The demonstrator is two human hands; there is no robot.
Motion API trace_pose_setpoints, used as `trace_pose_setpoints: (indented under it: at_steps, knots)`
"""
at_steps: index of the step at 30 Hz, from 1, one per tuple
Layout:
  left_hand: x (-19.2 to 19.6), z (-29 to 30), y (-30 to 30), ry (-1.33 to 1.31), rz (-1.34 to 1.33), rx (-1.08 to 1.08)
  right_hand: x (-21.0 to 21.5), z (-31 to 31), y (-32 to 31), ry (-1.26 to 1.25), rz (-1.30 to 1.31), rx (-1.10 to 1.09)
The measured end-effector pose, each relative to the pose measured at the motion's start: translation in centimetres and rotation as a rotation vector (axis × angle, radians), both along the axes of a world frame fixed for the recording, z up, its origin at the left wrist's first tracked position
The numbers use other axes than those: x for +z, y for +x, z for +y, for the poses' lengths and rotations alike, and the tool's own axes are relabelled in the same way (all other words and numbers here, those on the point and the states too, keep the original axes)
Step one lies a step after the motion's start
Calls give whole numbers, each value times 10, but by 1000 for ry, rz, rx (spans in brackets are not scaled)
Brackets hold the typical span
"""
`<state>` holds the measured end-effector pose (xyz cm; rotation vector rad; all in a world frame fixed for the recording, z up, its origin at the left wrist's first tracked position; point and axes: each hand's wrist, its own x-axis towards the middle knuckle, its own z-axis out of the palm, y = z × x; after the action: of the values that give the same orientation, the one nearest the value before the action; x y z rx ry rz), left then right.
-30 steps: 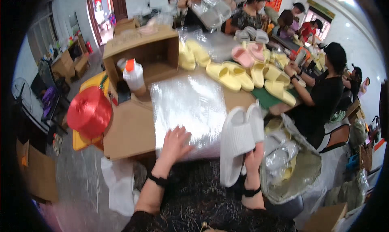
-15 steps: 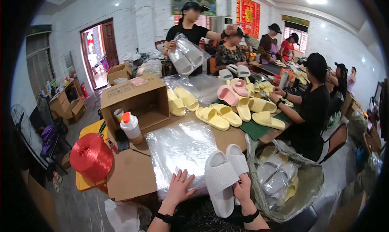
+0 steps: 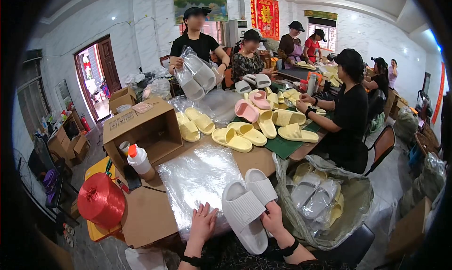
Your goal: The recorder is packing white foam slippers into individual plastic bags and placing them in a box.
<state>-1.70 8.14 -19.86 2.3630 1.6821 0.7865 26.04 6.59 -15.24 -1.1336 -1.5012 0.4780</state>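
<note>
My right hand (image 3: 274, 221) grips a pair of white slide sandals (image 3: 248, 208), soles up, held over the near table edge. My left hand (image 3: 203, 222) lies flat with fingers spread on a stack of clear plastic bags (image 3: 197, 178) on the brown table (image 3: 146, 213). Just right of the sandals stands an open clear sack (image 3: 325, 201) holding bagged sandals. Both wrists wear dark bands.
A red twine spool (image 3: 100, 200), a glue bottle (image 3: 139, 161) and an open cardboard box (image 3: 143, 128) sit at the left. Yellow and pink sandals (image 3: 245, 133) cover the far table. A standing person (image 3: 197, 48) holds bagged sandals; other people sit or stand along the right side.
The view has tilted up, showing more of the room. My right hand lowered the white sandals toward the near table edge. My left hand stays on the plastic bags.
</note>
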Motion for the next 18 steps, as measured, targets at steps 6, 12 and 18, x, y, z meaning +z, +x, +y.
trace_pose_setpoints:
  at_steps: [6,12,18]
  knots:
    - [-1,-2,-2,4,18,2,9,-6,-5,-41,68,22]
    - [7,-1,2,-1,-4,-4,-10,1,-1,-49,55,13]
    - [17,0,1,-33,-23,-6,-5,4,-5,-12,55,27]
